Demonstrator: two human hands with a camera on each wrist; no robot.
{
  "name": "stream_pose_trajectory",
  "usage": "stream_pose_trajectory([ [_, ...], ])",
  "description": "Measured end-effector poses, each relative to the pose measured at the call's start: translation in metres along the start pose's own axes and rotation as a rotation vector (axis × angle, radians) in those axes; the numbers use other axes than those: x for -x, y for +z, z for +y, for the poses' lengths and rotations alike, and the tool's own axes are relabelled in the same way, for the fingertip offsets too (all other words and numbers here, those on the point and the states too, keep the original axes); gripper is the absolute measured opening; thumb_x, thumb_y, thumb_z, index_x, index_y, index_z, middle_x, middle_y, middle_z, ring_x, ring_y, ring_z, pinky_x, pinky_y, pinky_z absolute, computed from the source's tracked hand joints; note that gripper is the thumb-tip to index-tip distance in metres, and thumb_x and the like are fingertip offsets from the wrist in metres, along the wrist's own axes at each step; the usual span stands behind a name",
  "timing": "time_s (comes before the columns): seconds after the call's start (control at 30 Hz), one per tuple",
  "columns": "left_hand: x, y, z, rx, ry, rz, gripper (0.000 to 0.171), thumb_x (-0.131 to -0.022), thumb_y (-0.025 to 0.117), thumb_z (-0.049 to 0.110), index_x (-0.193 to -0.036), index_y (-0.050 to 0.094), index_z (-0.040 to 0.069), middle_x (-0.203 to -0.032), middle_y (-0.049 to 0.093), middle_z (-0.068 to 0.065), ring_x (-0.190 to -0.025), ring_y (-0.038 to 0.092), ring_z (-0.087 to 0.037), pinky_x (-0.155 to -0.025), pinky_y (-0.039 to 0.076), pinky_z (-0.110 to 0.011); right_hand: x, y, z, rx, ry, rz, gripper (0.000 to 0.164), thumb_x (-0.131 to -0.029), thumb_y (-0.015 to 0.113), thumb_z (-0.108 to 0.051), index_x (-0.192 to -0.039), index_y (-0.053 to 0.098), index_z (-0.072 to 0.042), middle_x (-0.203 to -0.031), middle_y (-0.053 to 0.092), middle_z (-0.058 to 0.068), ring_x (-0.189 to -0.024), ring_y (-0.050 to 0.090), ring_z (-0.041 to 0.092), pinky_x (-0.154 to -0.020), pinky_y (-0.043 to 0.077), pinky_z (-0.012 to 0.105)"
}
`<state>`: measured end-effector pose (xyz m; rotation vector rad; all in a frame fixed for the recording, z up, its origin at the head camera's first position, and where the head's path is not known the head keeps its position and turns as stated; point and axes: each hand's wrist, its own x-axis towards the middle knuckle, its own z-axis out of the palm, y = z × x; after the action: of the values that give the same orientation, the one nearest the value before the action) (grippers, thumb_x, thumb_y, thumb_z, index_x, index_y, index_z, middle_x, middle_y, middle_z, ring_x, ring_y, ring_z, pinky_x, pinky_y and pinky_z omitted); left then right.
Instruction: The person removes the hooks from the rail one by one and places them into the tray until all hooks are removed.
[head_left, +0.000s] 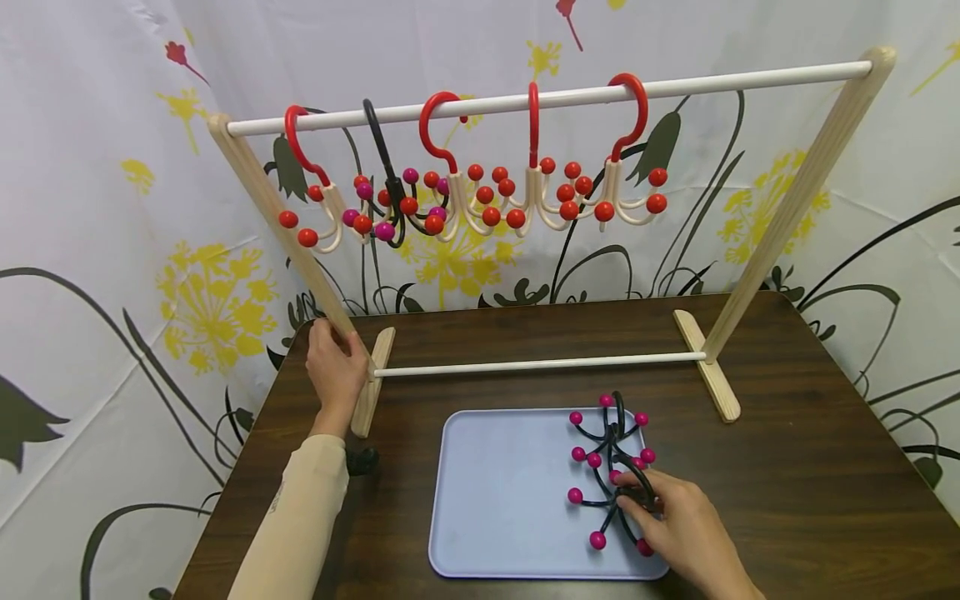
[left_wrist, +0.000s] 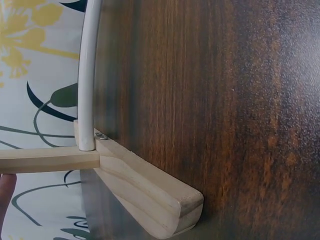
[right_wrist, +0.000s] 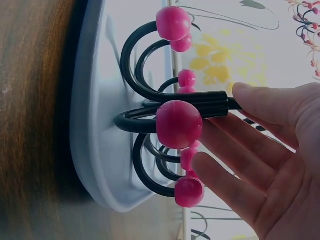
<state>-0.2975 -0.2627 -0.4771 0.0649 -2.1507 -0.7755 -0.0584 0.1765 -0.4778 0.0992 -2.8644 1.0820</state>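
Observation:
My right hand (head_left: 686, 518) pinches the neck of a black hook hanger (right_wrist: 210, 103) with curved arms tipped in pink balls, between thumb and fingers. That hanger is over the right side of a pale blue tray (head_left: 510, 500). Just behind it on the tray lies another black hanger (head_left: 613, 432) with pink balls. My left hand (head_left: 337, 367) grips the lower part of the rack's left wooden post (head_left: 281, 237). In the left wrist view only a fingertip (left_wrist: 6, 187) shows beside the post, above its wooden foot (left_wrist: 145, 187).
From the rack's white top rail (head_left: 750, 82) hang several cream hangers with red hooks and red balls, plus one black hanger (head_left: 395, 192) with pink balls. A lower rail (head_left: 540, 365) joins the feet. Behind stands a flowered curtain (head_left: 97, 250); everything rests on a dark wooden table (head_left: 817, 467).

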Motion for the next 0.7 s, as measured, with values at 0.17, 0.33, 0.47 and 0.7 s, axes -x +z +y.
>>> stream_pose_trajectory([
  [0.17,-0.001,-0.001,0.0,-0.004,0.001,0.002,0.021,-0.087,0.064,0.013,-0.098,0.053,0.0,-0.088,0.051,-0.018,-0.076,0.052,-0.037,-0.064,0.042,-0.054,0.001,-0.003,0.0,-0.029,0.002,-0.01,0.025,-0.078,0.082,-0.014,-0.102,0.075,-0.019,-0.098,0.071,-0.007,-0.087,0.067,0.013,-0.075,0.056,0.035],
  [0.33,0.0,-0.001,0.0,-0.004,0.002,0.005,0.02,-0.087,0.064,0.012,-0.097,0.053,0.0,-0.087,0.051,-0.018,-0.075,0.052,-0.037,-0.064,0.041,-0.054,0.004,-0.01,-0.003,-0.012,0.036,-0.039,0.035,-0.076,0.084,-0.018,-0.109,0.075,-0.015,-0.104,0.071,-0.001,-0.089,0.067,0.016,-0.076,0.056,0.037],
  [0.47,-0.001,-0.001,-0.001,0.0,0.009,0.005,0.02,-0.086,0.064,0.012,-0.097,0.053,0.0,-0.087,0.051,-0.018,-0.075,0.053,-0.037,-0.064,0.041,-0.054,0.007,-0.02,-0.008,0.007,0.078,-0.046,0.05,-0.072,0.087,-0.029,-0.117,0.071,-0.014,-0.111,0.069,0.003,-0.085,0.066,0.016,-0.074,0.056,0.037],
  [0.7,-0.001,-0.001,0.0,0.005,0.012,0.007,0.019,-0.086,0.064,0.011,-0.095,0.052,0.0,-0.086,0.05,-0.018,-0.074,0.052,-0.037,-0.063,0.041,-0.053,0.01,-0.041,-0.017,0.032,0.043,0.005,0.056,-0.073,0.084,-0.044,-0.119,0.07,-0.016,-0.115,0.067,0.003,-0.098,0.067,0.024,-0.076,0.056,0.038],
])
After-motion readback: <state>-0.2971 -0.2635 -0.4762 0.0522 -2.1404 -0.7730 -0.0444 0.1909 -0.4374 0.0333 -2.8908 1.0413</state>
